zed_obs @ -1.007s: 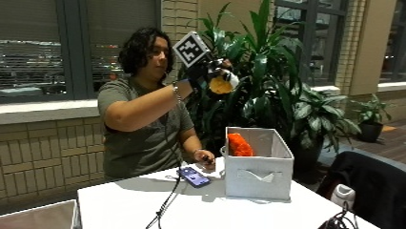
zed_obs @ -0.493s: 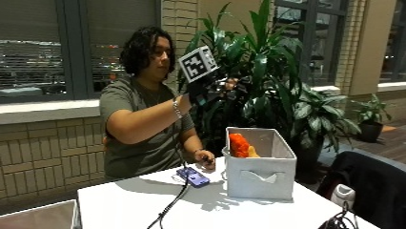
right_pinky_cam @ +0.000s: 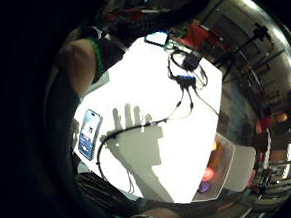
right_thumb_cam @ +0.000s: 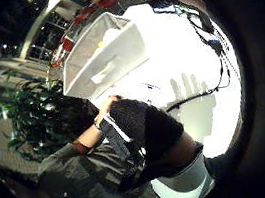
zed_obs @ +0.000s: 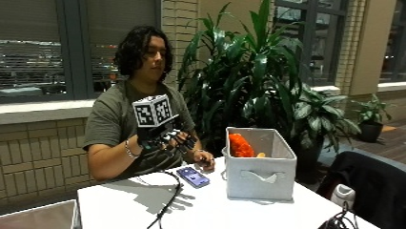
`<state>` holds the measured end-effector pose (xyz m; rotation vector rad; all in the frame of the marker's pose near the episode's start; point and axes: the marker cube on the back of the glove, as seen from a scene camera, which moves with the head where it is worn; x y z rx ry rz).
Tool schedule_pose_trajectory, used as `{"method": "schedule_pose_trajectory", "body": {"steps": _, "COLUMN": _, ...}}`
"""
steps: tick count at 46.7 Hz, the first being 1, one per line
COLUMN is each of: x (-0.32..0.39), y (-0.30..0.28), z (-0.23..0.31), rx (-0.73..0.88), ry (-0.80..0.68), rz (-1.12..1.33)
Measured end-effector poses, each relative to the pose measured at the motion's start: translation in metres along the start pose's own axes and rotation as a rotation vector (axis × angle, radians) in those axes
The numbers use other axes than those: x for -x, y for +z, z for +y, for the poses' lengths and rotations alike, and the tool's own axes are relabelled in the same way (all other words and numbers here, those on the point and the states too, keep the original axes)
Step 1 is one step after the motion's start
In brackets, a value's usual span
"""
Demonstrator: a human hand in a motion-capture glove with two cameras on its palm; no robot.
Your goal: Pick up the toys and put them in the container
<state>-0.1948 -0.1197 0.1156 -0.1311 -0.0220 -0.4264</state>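
Gloved right hand [zed_obs: 170,140] hovers above the table [zed_obs: 126,205], fingers spread, holding nothing.
Phone [zed_obs: 193,176] lies right of it, beside the bare hand [zed_obs: 204,161]; further right, the container [zed_obs: 258,167] holds an orange toy [zed_obs: 240,145], possibly another.

We are seeing a white table [zed_obs: 126,205] carrying a phone [zed_obs: 193,176], which is lying flat with its screen lit, toward the far edge. A tall leafy plant [zed_obs: 254,81] is standing behind the table against brick wall and windows. At the near right, dark cloth [zed_obs: 374,181] is draping over a chair.
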Motion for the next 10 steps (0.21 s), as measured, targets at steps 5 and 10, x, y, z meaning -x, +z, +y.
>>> {"method": "schedule_pose_trajectory", "body": {"steps": 5, "x": -0.012, "y": 0.011, "z": 0.001, "rx": -0.012, "ry": 0.032, "rz": -0.033}}
{"method": "schedule_pose_trajectory", "body": {"steps": 10, "x": -0.022, "y": 0.020, "z": -0.002, "rx": -0.056, "ry": 0.048, "rz": -0.057}}
